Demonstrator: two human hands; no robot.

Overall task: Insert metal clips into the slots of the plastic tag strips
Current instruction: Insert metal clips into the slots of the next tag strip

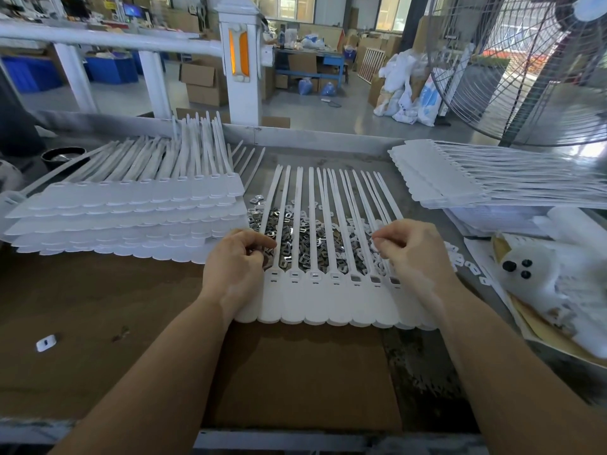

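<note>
A white plastic tag strip (331,307) lies flat in front of me, its thin tails fanning away over a heap of small metal clips (305,238). A row of slots (335,276) runs across the strip where the tails start. My left hand (236,264) rests on the strip's left end, fingers curled and pinched near the clips; what it holds is hidden. My right hand (410,254) is over the strip's right end, thumb and forefinger pinched together on something small and pale, too small to name.
A tall stack of tag strips (131,221) lies to the left, another stack (466,178) at the back right. Small white plastic caps (473,266) are scattered at the right, one (46,343) lies alone on the brown cardboard. A big fan (525,70) stands at the back right.
</note>
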